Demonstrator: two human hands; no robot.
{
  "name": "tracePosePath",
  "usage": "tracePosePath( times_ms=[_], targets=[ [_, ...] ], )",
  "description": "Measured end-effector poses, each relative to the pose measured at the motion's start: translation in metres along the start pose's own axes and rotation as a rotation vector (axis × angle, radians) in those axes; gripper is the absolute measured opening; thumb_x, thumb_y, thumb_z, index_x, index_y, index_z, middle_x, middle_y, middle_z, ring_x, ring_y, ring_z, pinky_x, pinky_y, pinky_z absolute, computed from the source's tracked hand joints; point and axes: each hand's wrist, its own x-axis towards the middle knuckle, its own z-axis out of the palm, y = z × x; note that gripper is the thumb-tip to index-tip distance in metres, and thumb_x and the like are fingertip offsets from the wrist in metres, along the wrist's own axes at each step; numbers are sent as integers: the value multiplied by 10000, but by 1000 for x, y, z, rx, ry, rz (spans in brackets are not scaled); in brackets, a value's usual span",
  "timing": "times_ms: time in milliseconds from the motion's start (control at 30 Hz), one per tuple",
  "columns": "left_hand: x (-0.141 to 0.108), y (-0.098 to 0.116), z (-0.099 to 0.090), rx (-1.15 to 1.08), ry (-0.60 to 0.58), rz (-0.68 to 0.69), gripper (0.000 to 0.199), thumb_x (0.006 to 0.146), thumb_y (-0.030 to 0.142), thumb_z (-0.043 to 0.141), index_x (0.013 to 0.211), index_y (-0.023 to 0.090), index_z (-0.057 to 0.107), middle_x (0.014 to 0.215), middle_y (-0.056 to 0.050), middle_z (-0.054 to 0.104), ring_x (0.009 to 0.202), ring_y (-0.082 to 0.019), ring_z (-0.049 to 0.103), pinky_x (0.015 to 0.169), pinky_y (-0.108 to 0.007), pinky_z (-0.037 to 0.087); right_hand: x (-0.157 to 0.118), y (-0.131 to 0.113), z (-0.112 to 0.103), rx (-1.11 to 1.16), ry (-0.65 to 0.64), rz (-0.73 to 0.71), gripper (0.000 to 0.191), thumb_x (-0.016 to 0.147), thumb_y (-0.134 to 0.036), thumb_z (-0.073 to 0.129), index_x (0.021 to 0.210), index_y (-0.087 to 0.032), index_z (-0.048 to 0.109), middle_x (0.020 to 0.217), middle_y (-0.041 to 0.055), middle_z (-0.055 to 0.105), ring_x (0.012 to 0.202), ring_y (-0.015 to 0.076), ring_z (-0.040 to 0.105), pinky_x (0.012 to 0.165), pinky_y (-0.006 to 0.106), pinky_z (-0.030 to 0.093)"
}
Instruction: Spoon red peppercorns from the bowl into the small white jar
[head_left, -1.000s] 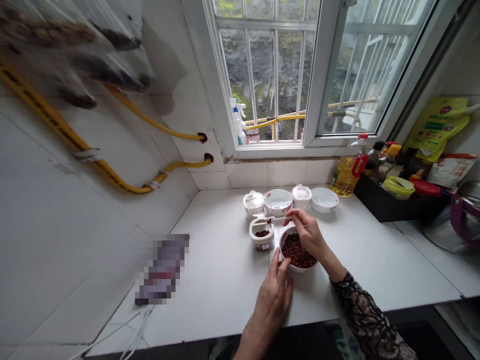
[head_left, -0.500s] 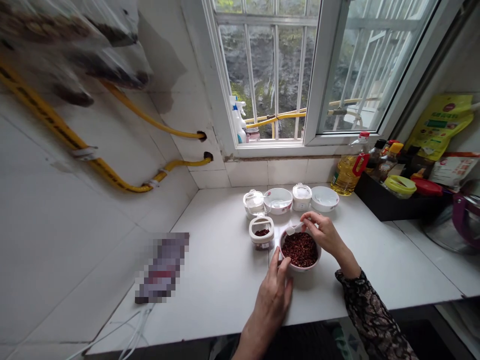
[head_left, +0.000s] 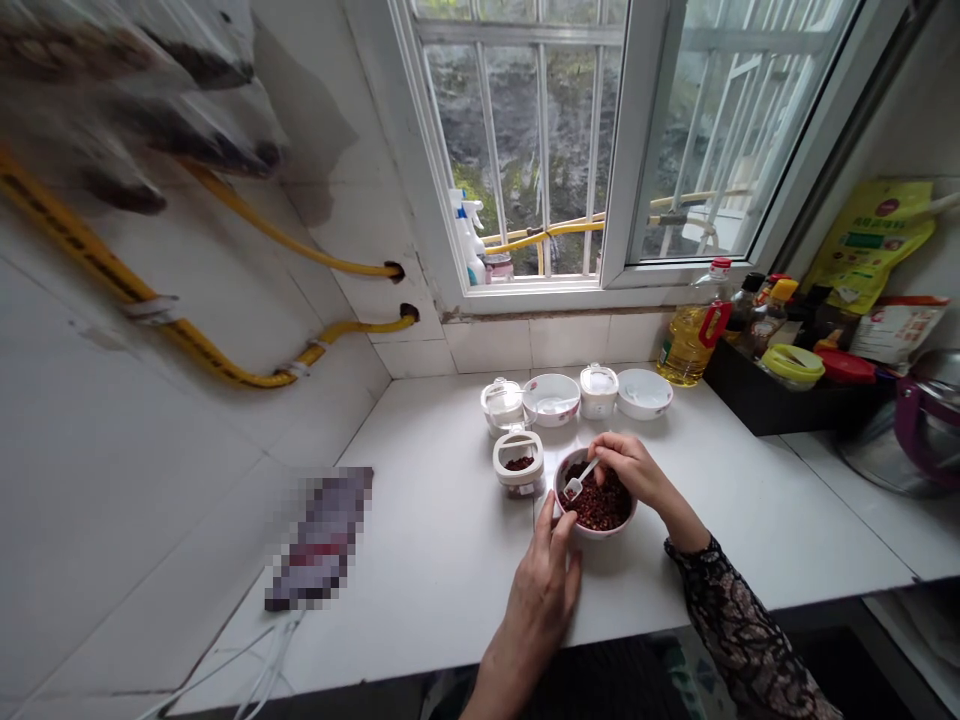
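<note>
That tiny white spoon point(head_left: 574, 488) in the bowl point(head_left: 598, 534) looks like light, stiff, maybe slightly slick plastic, so I'd pinch the handle's far end, right where the right hand point(head_left: 631, 468) has it between narrowed fingers. Left hand point(head_left: 540, 595) has its fingertips against the bowl's near-left side, can't tell if they're really gripping. The jar point(head_left: 517, 466) just left of the bowl has a small label, and the yellow pouch point(head_left: 862, 250) well behind-right has print, but neither's readable, sorry.
</note>
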Motion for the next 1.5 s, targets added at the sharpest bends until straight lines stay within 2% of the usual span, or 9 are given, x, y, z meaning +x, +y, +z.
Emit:
tracePosePath(
  times_ms=[233,633,800,900,1033,1133,1233,1333,1500],
  targets=[
    [0,1,1,-19,7,-4,472,913,59,458,1373,153,408,1513,-259,368,1360,-328,489,966,-403,555,4,4,-3,191,6,81,158,761,-336,539,744,-193,605,479,-25,612,490,145,529,573,260,393],
    [0,2,1,-13,7,-12,482,908,44,440,1373,163,400,1514,-252,368,1388,-320,455,985,-434,546,7,3,-5,204,82,34,219,788,-396,558,810,-184,607,547,-9,640,560,161,591,650,295,452],
    [0,2,2,-10,5,-21,474,916,53,437,1376,160,407,1522,-241,365,1375,-306,474,986,-420,547,10,-14,12,127,119,-139,198,908,-359,448,934,-198,560,696,12,672,703,184,652,748,331,501],
    [0,1,1,-11,-4,-7,476,916,52,438,1381,151,405,1527,-241,358,1382,-297,467,998,-406,540,11,-24,29,-75,151,-278,176,973,-305,384,999,-216,534,788,35,701,766,197,650,786,356,510],
    [1,0,-1,-24,-19,6,545,902,40,441,1429,146,353,1547,-238,329,1415,-298,420,1011,-402,531,10,-26,46,-436,138,-593,165,972,-177,393,958,-227,549,772,29,704,771,203,640,1037,471,401],
    [2,1,-1,-25,-16,2,559,897,38,444,1434,157,347,1555,-231,325,1424,-304,404,1012,-412,531,8,-27,45,-504,154,-695,202,979,-153,378,950,-229,564,752,16,699,720,185,632,1083,479,362],
    [1,2,-1,-27,-4,-20,524,907,46,441,1410,173,374,1539,-230,350,1381,-302,467,1008,-425,532,5,-28,34,-416,247,-628,177,987,-196,406,952,-233,575,751,19,701,759,196,637,1041,448,399],
    [2,5,-4,-39,-17,-32,487,913,57,448,1383,178,403,1521,-236,367,1343,-299,513,988,-415,544,0,-26,16,-313,319,-462,164,984,-260,433,944,-226,589,742,33,688,818,220,631,880,380,470],
    [6,7,-12,-42,-21,-33,471,914,47,452,1360,199,440,1517,-212,379,1210,-253,620,942,-367,568,-5,-13,-6,-338,254,-295,205,966,-257,411,923,-221,608,607,-5,596,680,201,582,710,322,448]
  ],
)
